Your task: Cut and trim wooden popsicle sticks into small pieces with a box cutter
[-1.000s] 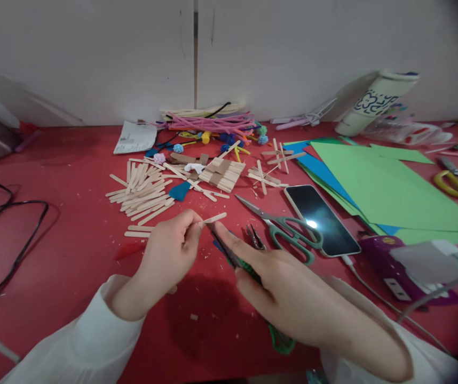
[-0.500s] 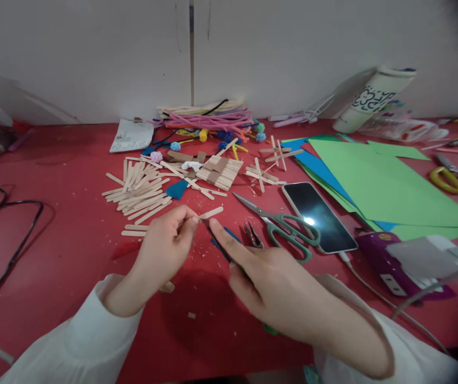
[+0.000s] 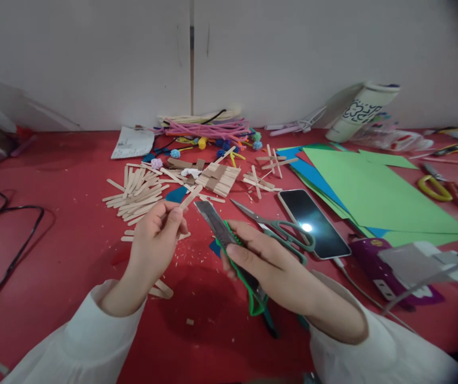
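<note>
Between thumb and fingers, my left hand pinches a wooden craft stick, its free end pointing up and right. My right hand is wrapped round a green utility knife with its wide blade extended toward the upper left. The blade tip is close to the stick but apart from it. Green-handled scissors lie just beyond my right hand. A pile of craft sticks is spread behind my left hand, and small wood shavings dot the red table below.
Joined sticks form a flat panel and crossed shapes. A phone, green paper sheets and a purple power strip occupy the right. Pink pipe cleaners lie at the back; a black cable at left.
My right hand has drawn the knife away from the stick and turned it, so its blade and green handle now show. My left hand has tilted the stick more upright.
</note>
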The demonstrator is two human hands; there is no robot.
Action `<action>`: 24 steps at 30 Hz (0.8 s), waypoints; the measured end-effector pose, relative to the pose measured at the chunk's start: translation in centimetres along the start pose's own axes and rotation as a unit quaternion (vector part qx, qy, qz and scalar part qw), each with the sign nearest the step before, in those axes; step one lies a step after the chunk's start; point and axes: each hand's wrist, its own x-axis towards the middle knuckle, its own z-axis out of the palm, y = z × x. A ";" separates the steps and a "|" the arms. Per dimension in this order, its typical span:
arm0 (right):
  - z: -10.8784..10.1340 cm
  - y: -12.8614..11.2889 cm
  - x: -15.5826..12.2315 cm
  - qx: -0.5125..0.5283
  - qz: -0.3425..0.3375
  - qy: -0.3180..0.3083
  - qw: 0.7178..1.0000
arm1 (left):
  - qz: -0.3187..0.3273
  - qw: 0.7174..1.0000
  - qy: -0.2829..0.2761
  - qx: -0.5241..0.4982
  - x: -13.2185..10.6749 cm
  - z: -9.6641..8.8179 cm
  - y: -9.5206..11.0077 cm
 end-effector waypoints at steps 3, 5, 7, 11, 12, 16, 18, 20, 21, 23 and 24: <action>0.1 -0.1 0.4 0.118 0.029 -0.006 0.993 | -0.015 0.999 0.000 -0.035 0.0 0.3 0.1; 0.2 -0.2 0.6 0.140 0.046 0.010 0.989 | -0.024 0.998 0.001 -0.050 0.0 0.5 0.0; 0.2 -0.1 0.7 0.145 0.057 0.031 0.987 | -0.032 0.998 -0.003 -0.056 0.0 0.6 -0.1; 0.3 0.5 0.9 0.149 0.057 0.032 0.987 | -0.024 0.999 -0.030 -0.026 -0.1 0.5 -0.4; 0.3 0.6 0.9 0.147 0.056 0.033 0.987 | -0.022 0.999 -0.043 -0.011 -0.2 0.5 -0.4; 0.1 0.7 1.1 0.133 0.039 0.039 0.990 | -0.031 0.994 -0.099 0.035 -0.3 0.3 -0.5; -0.2 0.5 1.0 0.117 0.019 0.023 0.993 | -0.037 0.993 -0.108 0.034 -0.3 0.2 -0.4; -0.5 0.3 0.9 0.086 0.001 0.001 0.996 | -0.046 0.993 -0.106 0.027 -0.2 0.0 -0.2; -0.6 0.2 0.9 0.069 -0.006 -0.010 0.998 | -0.050 0.993 -0.104 0.026 -0.2 -0.2 -0.1; -0.7 0.1 0.9 0.043 -0.013 -0.023 0.999 | -0.055 0.993 -0.100 0.028 -0.4 -0.6 0.1; -0.8 0.1 0.9 0.036 -0.013 -0.027 0.999 | -0.060 0.993 -0.101 0.030 -0.7 -0.9 0.2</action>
